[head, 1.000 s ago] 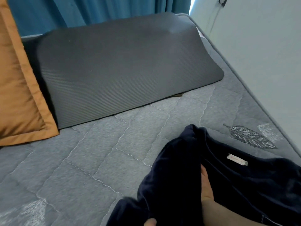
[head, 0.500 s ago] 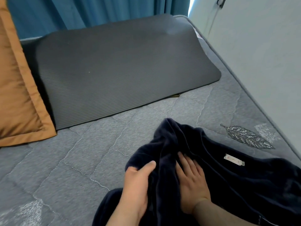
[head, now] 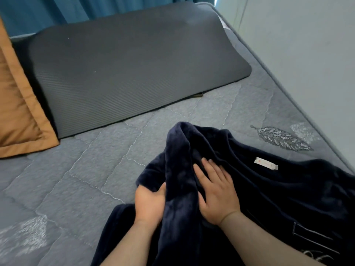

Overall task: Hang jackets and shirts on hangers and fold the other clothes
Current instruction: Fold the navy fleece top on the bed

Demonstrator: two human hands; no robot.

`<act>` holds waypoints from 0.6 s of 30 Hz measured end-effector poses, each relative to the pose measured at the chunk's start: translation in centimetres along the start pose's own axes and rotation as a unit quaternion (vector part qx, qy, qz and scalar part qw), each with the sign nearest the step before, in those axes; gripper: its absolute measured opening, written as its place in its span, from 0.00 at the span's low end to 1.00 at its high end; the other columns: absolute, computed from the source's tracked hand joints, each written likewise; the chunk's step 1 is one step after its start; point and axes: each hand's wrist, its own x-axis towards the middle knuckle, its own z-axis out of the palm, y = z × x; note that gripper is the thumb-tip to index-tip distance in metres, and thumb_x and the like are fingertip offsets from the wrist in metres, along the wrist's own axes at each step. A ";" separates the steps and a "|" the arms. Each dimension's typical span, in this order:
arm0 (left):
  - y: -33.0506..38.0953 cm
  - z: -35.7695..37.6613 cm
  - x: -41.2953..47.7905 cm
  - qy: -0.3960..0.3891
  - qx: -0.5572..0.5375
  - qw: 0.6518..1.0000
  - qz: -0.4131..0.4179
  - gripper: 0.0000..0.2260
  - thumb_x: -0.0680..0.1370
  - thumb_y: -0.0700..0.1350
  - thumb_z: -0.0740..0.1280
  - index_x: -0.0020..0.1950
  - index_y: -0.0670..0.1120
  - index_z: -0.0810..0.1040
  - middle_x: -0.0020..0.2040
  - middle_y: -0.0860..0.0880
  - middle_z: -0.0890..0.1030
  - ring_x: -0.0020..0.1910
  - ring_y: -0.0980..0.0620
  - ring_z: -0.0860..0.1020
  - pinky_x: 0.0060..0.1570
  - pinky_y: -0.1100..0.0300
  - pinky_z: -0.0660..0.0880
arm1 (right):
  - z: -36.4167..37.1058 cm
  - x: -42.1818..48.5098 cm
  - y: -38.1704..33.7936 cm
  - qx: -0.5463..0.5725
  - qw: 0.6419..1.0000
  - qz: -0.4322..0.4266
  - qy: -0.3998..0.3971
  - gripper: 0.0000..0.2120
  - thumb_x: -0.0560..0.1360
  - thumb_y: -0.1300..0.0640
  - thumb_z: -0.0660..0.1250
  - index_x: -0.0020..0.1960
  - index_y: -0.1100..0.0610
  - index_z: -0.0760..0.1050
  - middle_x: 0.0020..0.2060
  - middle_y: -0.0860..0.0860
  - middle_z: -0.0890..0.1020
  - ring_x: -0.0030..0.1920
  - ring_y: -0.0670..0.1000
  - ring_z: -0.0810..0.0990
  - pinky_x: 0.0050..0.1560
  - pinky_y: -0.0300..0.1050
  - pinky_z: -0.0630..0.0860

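The garment (head: 269, 198), dark navy fleece, lies bunched on the bed (head: 96, 169) at the near right, with a white label (head: 266, 163) facing up. Its right side runs close to the bed's right edge, which meets the wall (head: 307, 64). The left hand (head: 148, 202) grips a raised fold of the garment, thumb curled over the fabric. The right hand (head: 217, 191) lies flat on the garment, fingers straight and slightly spread. Open quilted bed surface extends left of and beyond the garment. A grey mat (head: 134, 64) covers the far part of the bed, its near edge well apart from the garment. An orange pillow (head: 19, 112) lies at the far left, overlapping the mat. A blue curtain (head: 76, 12) hangs behind the mat.
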 end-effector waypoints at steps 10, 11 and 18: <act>-0.6 -1.4 -0.2 -0.014 0.034 0.999 0.008 0.09 0.71 0.49 0.75 0.45 0.47 0.79 0.40 0.52 0.84 0.38 0.59 0.80 0.33 0.65 0.72 | -2.3 -5.0 -7.6 0.263 0.951 0.158 -0.042 0.18 0.78 0.48 0.62 0.32 0.54 0.70 0.35 0.45 0.74 0.39 0.49 0.73 0.45 0.48 0.70; -0.5 -1.7 -0.3 -0.016 0.038 0.999 0.018 0.09 0.71 0.50 0.74 0.45 0.48 0.79 0.40 0.51 0.84 0.38 0.58 0.80 0.33 0.65 0.72 | -2.7 -5.4 -8.2 0.341 0.916 0.200 -0.072 0.18 0.78 0.48 0.64 0.32 0.55 0.69 0.33 0.45 0.74 0.38 0.48 0.73 0.45 0.49 0.71; -0.2 -2.9 -0.9 -0.068 0.042 0.995 0.059 0.09 0.76 0.46 0.70 0.56 0.46 0.78 0.47 0.53 0.80 0.45 0.53 0.77 0.39 0.69 0.68 | -4.4 -10.5 -10.3 0.773 0.559 0.207 -0.219 0.23 0.69 0.58 0.70 0.63 0.61 0.76 0.58 0.55 0.82 0.62 0.55 0.79 0.69 0.53 0.70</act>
